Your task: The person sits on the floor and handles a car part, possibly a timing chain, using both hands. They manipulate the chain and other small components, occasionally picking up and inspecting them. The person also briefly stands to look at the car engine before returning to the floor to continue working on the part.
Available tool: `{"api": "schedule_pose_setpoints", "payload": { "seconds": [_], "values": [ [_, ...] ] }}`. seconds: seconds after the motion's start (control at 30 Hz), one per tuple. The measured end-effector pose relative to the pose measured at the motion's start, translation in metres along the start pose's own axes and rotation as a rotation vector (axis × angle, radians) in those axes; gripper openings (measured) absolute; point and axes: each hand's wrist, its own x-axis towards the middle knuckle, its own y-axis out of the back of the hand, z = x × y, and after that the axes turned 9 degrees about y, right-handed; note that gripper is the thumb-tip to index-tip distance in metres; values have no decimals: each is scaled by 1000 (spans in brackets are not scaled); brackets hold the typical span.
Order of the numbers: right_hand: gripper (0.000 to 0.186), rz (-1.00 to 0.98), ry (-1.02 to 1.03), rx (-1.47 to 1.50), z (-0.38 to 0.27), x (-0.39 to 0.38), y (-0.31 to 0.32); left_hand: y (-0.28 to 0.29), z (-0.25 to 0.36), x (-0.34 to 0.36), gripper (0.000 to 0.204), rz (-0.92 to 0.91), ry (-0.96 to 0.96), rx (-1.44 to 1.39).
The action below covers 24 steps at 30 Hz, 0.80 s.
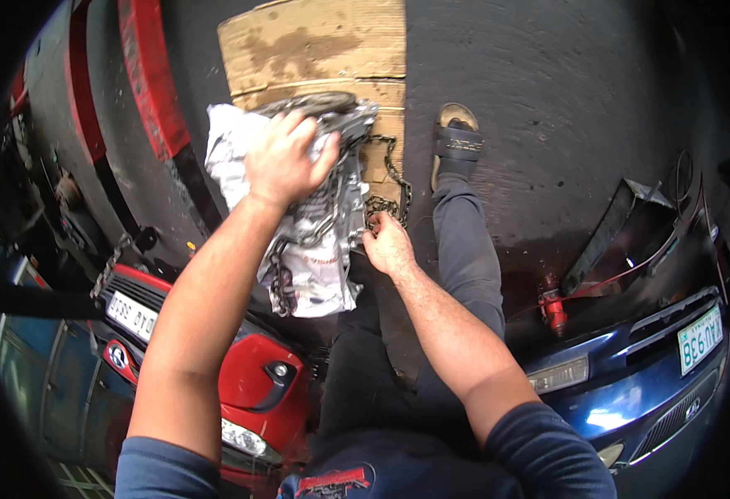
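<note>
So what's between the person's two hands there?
In the head view, between the left hand and the right hand hangs a silvery metal housing wrapped in chain.

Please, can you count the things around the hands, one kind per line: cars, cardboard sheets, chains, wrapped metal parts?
Cars: 2, a red car and a blue car
Cardboard sheets: 1
Chains: 1
Wrapped metal parts: 1
Total: 5
</note>
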Motion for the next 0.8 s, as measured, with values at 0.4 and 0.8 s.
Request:
{"api": "schedule_pose_setpoints", "payload": {
  "seconds": [0.4, 0.8],
  "values": [
    [46, 195, 1120, -456, -95, -77, -7, 59, -36, -224, 32, -16, 645, -540],
    [46, -958, 521, -1500, -212, -90, -21, 28, 59, -529, 26, -50, 1070, -988]
  ]
}}
